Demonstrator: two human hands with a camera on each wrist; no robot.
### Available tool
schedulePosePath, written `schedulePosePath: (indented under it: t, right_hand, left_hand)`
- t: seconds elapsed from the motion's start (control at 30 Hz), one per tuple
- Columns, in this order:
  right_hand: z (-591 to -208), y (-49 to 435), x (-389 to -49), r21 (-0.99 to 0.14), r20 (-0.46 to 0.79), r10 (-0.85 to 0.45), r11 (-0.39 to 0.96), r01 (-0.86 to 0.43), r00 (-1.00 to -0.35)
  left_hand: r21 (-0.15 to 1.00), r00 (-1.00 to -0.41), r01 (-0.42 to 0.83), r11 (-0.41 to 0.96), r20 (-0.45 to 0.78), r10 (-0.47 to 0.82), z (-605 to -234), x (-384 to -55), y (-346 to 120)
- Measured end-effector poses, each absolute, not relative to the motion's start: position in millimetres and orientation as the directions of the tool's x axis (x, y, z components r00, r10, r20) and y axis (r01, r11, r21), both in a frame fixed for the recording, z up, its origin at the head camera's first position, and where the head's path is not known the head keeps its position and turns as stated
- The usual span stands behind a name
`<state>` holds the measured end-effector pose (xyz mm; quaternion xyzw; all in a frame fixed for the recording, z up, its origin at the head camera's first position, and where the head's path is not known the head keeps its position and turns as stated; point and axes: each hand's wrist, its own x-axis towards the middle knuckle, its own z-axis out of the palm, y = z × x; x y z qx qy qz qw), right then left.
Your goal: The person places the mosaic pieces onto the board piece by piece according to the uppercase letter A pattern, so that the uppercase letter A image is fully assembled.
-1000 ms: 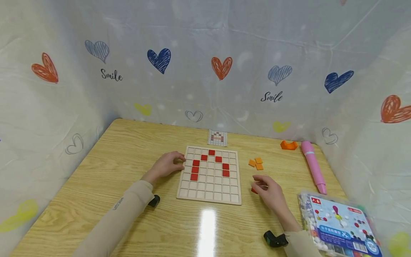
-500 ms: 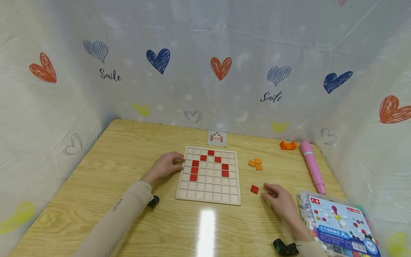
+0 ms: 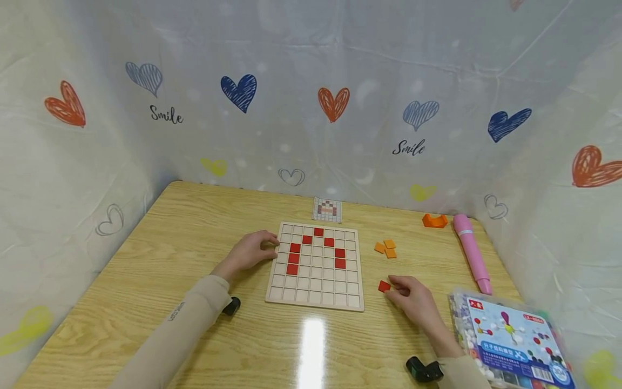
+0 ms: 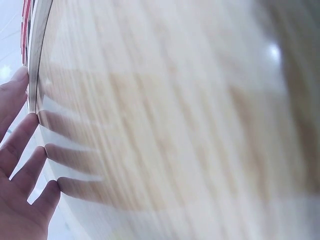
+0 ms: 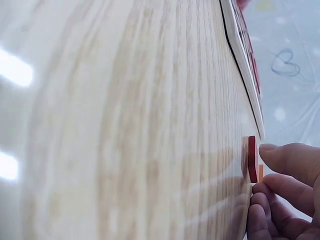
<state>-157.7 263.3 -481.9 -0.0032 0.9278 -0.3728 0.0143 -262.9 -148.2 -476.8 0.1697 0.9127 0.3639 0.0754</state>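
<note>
In the head view a square wooden grid board (image 3: 316, 294) lies on the table, with several red tiles (image 3: 293, 258) set in its cells in an arch shape. My left hand (image 3: 250, 249) rests at the board's left edge, thumb at its rim and fingers loosely spread in the left wrist view. To the right of the board, a loose red tile (image 3: 384, 286) lies flat on the table. Thumb and forefinger of my right hand (image 3: 413, 300) are right at its edge, spaced apart, the other fingers curled below in the right wrist view.
Several orange tiles (image 3: 386, 248) lie right of the board. A small printed pattern card (image 3: 327, 209) is behind it. Farther right are an orange cradle-shaped piece (image 3: 434, 220), a pink pen-like stick (image 3: 472, 254) and a clear box (image 3: 515, 340) of coloured parts. A patterned curtain surrounds the table.
My right hand drew back to the right off the loose red tile, uncovering it, then came back left to its edge. My left hand stays at the board.
</note>
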Motion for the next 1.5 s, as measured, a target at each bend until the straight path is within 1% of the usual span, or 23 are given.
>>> schedulePosePath:
  t: [0.2, 0.53, 1.23, 1.5]
  right_hand:
    - [-482, 259, -159, -0.698, -0.03, -0.012, 0.716, 0.013, -0.999]
    - [-481, 253, -162, -0.684, -0.014, -0.033, 0.729, -0.015, -0.999]
    - [-480, 252, -161, -0.693, -0.044, -0.029, 0.72, 0.01, -0.999]
    - [-482, 253, -162, -0.686, -0.029, -0.031, 0.728, -0.003, -0.999]
  left_hand:
    - [0.683, -0.928, 0.269, 0.679, -0.005, 0.373, -477, -263, -148]
    - [0.679, -0.929, 0.267, 0.684, -0.007, 0.37, -477, -263, -148]
    - [0.672, -0.926, 0.282, 0.685, 0.003, 0.378, -478, -265, -149]
    - [0.673, -0.926, 0.283, 0.683, 0.007, 0.377, -478, -265, -148]
